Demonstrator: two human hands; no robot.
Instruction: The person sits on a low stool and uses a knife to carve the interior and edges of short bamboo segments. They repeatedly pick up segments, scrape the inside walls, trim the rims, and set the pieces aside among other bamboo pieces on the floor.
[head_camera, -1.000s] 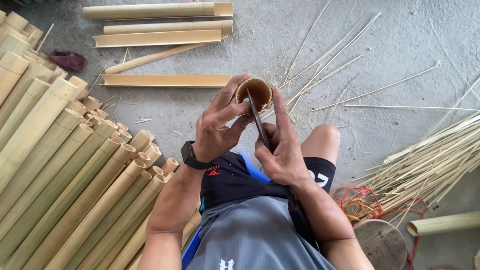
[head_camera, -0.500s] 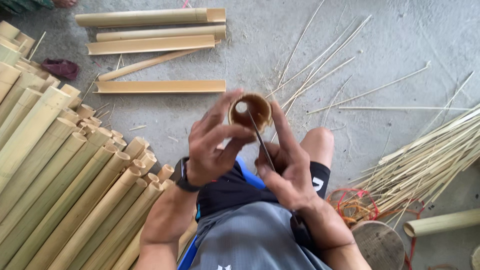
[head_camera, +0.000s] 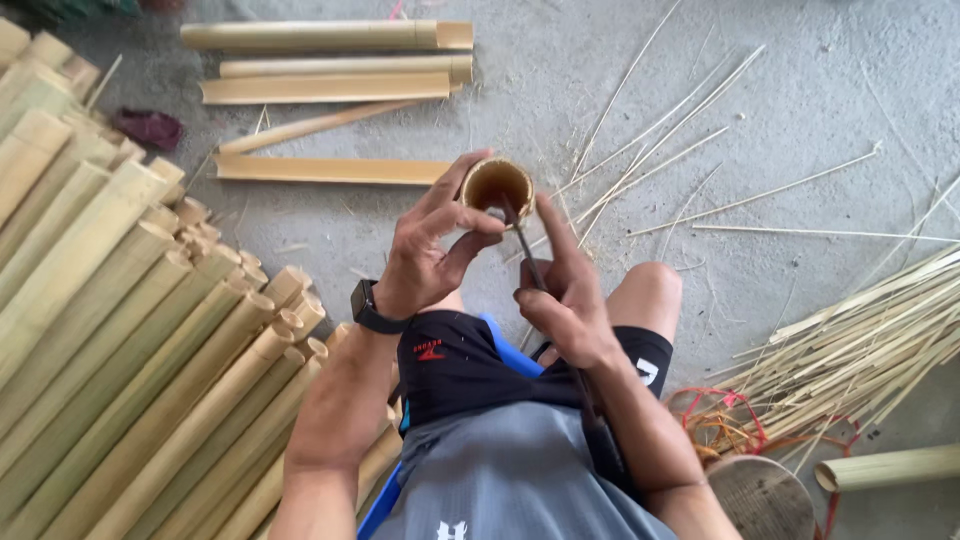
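My left hand grips a short hollow bamboo tube, its open end turned up toward the camera. My right hand holds a long dark blade whose tip reaches into the tube's mouth; its handle runs back under my right forearm. A black watch sits on my left wrist. Both hands are raised above my lap, over my bare right knee.
A big stack of bamboo poles lies at left. Split bamboo pieces rest on the concrete floor ahead. Thin bamboo strips pile up at right, with loose slivers scattered beyond. A round wooden stump stands near my right elbow.
The view has shifted slightly. My hands keep the tube and blade; the blade tip has moved a little inside the tube's rim.
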